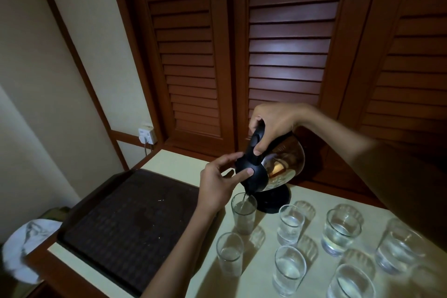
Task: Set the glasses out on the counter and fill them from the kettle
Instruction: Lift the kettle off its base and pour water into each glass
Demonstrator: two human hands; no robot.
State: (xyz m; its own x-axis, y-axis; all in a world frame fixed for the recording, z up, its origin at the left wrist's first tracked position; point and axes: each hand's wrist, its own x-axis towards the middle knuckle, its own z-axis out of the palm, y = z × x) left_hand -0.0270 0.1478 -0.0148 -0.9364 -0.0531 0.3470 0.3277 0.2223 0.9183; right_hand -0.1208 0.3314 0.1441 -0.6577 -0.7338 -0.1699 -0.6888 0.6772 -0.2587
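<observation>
A steel kettle (283, 167) with a black lid and handle is tipped forward over a clear glass (243, 213), and a thin stream of water runs into it. My right hand (273, 126) grips the black handle from above. My left hand (217, 184) presses its thumb and fingers on the black lid (251, 176). Several more glasses stand on the pale counter (261, 271): one at the front left (229, 255), others to the right (290, 224) (341, 231), most holding water.
The kettle's black base (275, 201) sits behind the glasses. A dark woven tray (125, 220) lies on the counter's left half. Brown louvred doors (285, 60) rise behind. A wall socket (147, 136) is at the left. A white cloth (26, 247) lies lower left.
</observation>
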